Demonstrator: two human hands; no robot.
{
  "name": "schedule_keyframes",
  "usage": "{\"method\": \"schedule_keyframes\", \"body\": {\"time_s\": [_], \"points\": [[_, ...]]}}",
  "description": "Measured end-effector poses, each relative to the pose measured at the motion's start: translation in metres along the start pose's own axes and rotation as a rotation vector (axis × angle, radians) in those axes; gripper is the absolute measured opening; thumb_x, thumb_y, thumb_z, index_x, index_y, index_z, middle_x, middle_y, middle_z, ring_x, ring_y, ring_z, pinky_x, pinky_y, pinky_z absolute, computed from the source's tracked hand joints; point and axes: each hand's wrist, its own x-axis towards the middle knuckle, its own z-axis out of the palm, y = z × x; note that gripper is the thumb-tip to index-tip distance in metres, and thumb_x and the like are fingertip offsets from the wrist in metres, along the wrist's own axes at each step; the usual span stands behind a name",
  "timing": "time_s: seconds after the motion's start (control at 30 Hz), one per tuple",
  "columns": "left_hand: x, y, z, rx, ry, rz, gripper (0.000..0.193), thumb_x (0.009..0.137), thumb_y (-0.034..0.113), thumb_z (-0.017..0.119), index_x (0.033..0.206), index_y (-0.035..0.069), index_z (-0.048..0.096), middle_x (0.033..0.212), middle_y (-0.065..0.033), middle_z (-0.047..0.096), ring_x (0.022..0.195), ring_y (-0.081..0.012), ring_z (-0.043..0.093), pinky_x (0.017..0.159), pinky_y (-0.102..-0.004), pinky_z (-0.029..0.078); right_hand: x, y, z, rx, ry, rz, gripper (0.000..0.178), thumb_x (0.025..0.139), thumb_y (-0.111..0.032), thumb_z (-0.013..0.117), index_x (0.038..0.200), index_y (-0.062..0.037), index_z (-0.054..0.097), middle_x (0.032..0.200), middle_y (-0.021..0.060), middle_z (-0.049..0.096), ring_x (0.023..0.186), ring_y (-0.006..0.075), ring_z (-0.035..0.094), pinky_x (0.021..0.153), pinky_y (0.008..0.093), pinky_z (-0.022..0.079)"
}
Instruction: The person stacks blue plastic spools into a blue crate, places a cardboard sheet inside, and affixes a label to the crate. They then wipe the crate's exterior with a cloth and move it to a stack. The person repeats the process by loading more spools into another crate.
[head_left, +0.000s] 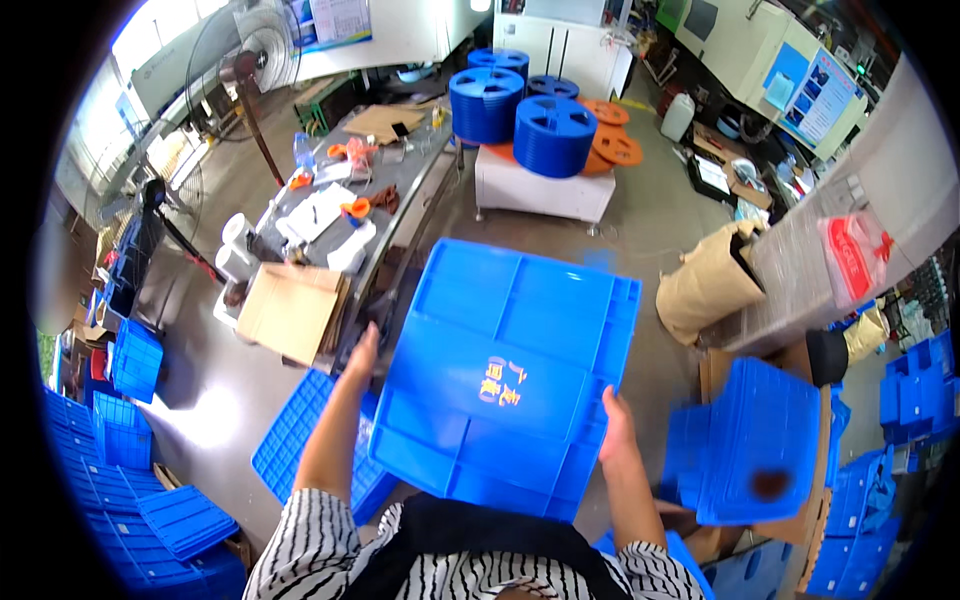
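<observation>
A large blue plastic crate (470,345) is held up in front of my body, a flat ribbed face with small orange print turned toward me. Along its left side is my left hand (364,352), its fingers partly hidden and smeared. At the opposite edge my right hand (617,428) grips the rim, thumb on the near side and the other fingers out of sight behind. Below and left of it, a blue plastic piece with a grid pattern (300,430) lies on the floor, partly covered by my left forearm.
To the left stands a cluttered workbench (410,185) with flattened cardboard (285,305) at its near end. Blue reels (553,135) rest on a white cabinet (540,190) ahead. At right are a brown paper sack (705,285) and a blue lidded crate (765,430). More blue crates (110,500) line the lower left.
</observation>
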Motion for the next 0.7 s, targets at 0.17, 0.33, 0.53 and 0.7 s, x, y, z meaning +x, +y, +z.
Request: {"method": "schedule_keyframes", "body": {"time_s": [0.17,0.33,0.53,0.7], "points": [[0.018,0.075,0.128,-0.893,-0.481,-0.661,0.091,0.088,0.074,0.030,0.143,0.001,0.035,0.141,-0.0221,0.042,0.127,-0.0363,0.045,0.107,-0.0477,0.036,0.073,-0.047,-0.045,-0.313,0.194,-0.080,0.050,0.096,-0.033,0.053,0.131,0.0015,0.046,0.123,0.0147,0.057,0.112,0.0266,0.055,0.096,0.0415,0.044],[0.060,0.115,0.177,-0.997,-0.563,-0.792,0.089,0.089,0.073,0.026,0.145,0.005,0.033,0.145,-0.0211,0.037,0.132,-0.0373,0.038,0.110,-0.0502,0.029,0.119,-0.102,-0.053,-0.594,0.356,-0.076,0.045,0.097,-0.029,0.051,0.129,0.0021,0.050,0.122,0.0134,0.058,0.112,0.0243,0.055,0.095,0.0374,0.044],[0.158,0.122,0.172,-1.133,-0.634,-0.768,0.087,0.088,0.072,0.031,0.144,0.006,0.035,0.148,-0.0206,0.033,0.135,-0.0372,0.034,0.110,-0.0512,0.028,0.197,-0.129,-0.028,-0.782,0.512,-0.207,0.045,0.096,-0.034,0.053,0.120,0.0044,0.057,0.115,0.0108,0.061,0.105,0.0186,0.055,0.093,0.0326,0.042],[0.230,0.170,0.122,-0.944,-0.433,-0.735,0.072,0.091,0.063,0.039,0.130,0.004,0.052,0.126,-0.0174,0.057,0.113,-0.0308,0.055,0.100,-0.0448,0.041,0.262,-0.141,-0.062,-0.709,0.464,-0.212,0.047,0.098,-0.039,0.049,0.119,0.0028,0.057,0.118,0.0103,0.059,0.109,0.0203,0.054,0.092,0.0354,0.043]]}}
